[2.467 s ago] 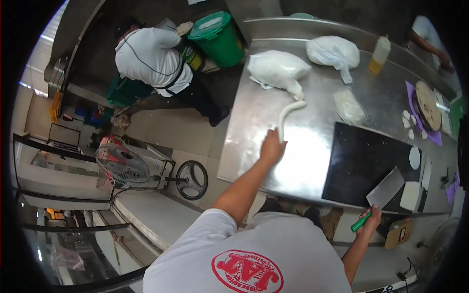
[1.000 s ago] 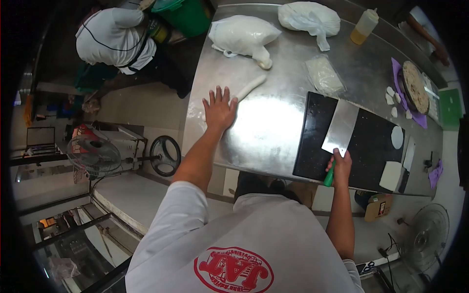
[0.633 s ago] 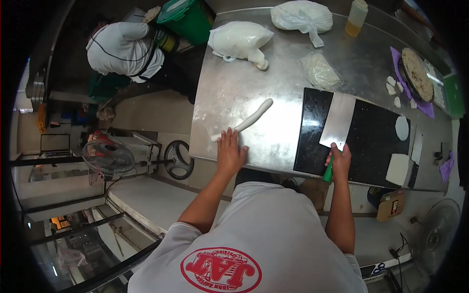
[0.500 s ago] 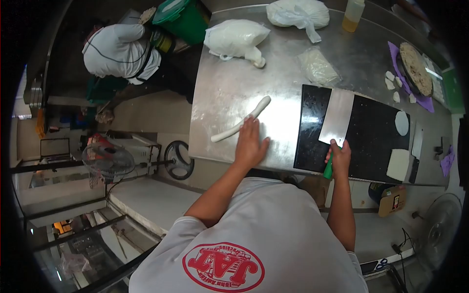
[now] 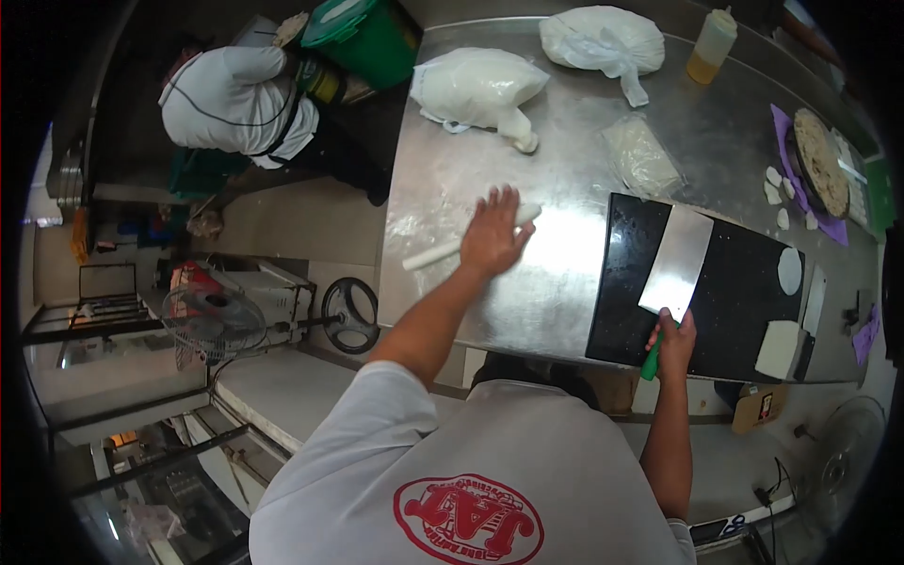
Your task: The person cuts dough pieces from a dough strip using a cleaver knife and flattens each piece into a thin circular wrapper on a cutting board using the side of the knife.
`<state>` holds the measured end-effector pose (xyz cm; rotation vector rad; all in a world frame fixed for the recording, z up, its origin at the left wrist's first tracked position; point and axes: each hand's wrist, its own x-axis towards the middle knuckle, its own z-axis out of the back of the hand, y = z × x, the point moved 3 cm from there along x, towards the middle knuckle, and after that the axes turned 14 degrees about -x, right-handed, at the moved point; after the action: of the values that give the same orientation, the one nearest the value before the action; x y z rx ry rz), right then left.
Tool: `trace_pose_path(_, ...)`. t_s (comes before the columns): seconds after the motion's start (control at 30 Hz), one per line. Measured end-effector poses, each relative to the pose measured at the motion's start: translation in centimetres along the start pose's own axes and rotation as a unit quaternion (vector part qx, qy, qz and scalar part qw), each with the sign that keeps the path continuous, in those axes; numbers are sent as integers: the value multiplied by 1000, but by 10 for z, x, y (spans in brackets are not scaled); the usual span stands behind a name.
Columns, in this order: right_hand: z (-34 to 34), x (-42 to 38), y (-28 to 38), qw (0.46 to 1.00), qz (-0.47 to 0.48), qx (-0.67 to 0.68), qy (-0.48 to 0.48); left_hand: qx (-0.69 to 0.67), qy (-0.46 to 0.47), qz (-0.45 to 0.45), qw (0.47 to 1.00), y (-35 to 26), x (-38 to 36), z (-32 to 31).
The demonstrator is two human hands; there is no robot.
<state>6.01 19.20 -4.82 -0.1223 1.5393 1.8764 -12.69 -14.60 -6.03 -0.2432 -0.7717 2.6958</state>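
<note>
My left hand (image 5: 493,235) lies flat, fingers stretched out, over a thin white dough rope (image 5: 433,255) on the steel table (image 5: 480,311). The palm covers the rope's middle, and both ends stick out on either side. My right hand (image 5: 673,341) is wrapped round the green handle of a cleaver (image 5: 678,261). Its wide blade rests over a black board (image 5: 734,292). Toward the right of the board are a round white dough piece (image 5: 789,271) and a white dough scraper or block-like piece (image 5: 781,349), whose kind I cannot make out.
Filled white plastic bags (image 5: 480,87) and a squeeze bottle (image 5: 712,47) stand at the back. A flat clear packet (image 5: 642,155) lies behind the board. At far right are a pan of filling (image 5: 821,162) and another knife (image 5: 814,301). A co-worker (image 5: 240,104) bends near a green bin (image 5: 363,42).
My left hand has moved forward over the dough rope, its fingers now past it. My right hand still grips the cleaver over the board. The whole view has shifted a little.
</note>
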Motion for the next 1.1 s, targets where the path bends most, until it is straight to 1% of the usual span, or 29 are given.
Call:
trace_pose_path(0.07, -1, 1, -2, 1000, 17, 11, 2, -16, 37, 2, 999, -21, -41, -11)
trace_pose_path(0.13, -2, 5, -8, 1000, 23, -16, 13, -30, -3, -27, 999, -35, -83, -30)
trace_pose_path(0.17, -2, 5, -8, 999, 26, -12, 15, -34, 12, -16, 999, -47, -96, -31)
trace_pose_path(0.23, -3, 4, -6, 999, 30, -20, 12, -42, 37, 6, 998, -73, -115, -31)
trace_pose_path(0.3, -3, 3, -5, 999, 29, -9, 21, -52, 15, 7, 999, -89, -114, -38)
trace_pose_path(0.33, -3, 5, -4, 999, 24, 3, 26, -64, -2, 5, 998, -95, -109, -43)
trace_pose_path(0.37, -2, 5, -5, 999, 23, 2, 26, -73, -12, 46, 996, -94, -96, -49)
trace_pose_path(0.4, 0, 5, -8, 999, 26, 5, 32, -76, -7, 48, 996, -89, -83, -51)
trace_pose_path(0.47, 2, 9, -6, 999, 29, 5, 31, 30, -40, 105, 993, -73, -37, -50)
trace_pose_path(0.5, 2, 7, -6, 999, 22, 9, 29, 38, -28, 116, 992, -66, -15, -43)
trace_pose_path(0.53, 1, 5, -4, 999, 18, 15, 26, 46, -18, 124, 991, -57, 8, -32)
trace_pose_path(0.6, -1, 6, 3, 1000, 19, 15, 17, 56, -16, 99, 993, -45, 45, -19)
trace_pose_path(0.63, -1, 8, 4, 999, 27, -8, 19, 48, -35, 111, 992, -41, 59, -15)
trace_pose_path(0.67, 0, 6, 1, 999, 29, -32, 24, 40, -49, 127, 990, -40, 63, -14)
trace_pose_path(0.73, 2, 6, 1, 998, 30, -36, 33, 46, -57, 132, 989, -46, 52, -18)
trace_pose_path(0.8, -1, 4, 2, 998, 39, -21, 33, 54, -41, 118, 991, -54, 25, -29)
trace_pose_path(0.87, -2, 4, 1, 998, 40, -26, 30, 53, -35, 79, 995, -68, -11, -46)
trace_pose_path(0.9, -2, 5, 2, 998, 42, -31, 23, 32, -25, 66, 997, -76, -34, -53)
trace_pose_path(0.93, -2, 6, 2, 998, 48, -29, 26, 9, -36, 43, 998, -83, -57, -60)
trace_pose_path(0.97, -2, 7, 1, 998, 53, -21, 28, -2, -21, 26, 999, -85, -79, -64)
trace_pose_path(1.0, -2, 8, 0, 998, 57, -14, 31, -14, -5, 9, 1000, -87, -94, -64)
trace_pose_path(1.03, -2, 9, -2, 998, 58, -18, 26, -12, -9, 10, 1000, -84, -104, -62)
trace_pose_path(1.1, 0, 11, 0, 998, 57, -24, 23, -76, 18, -49, 996, -79, -118, -51)
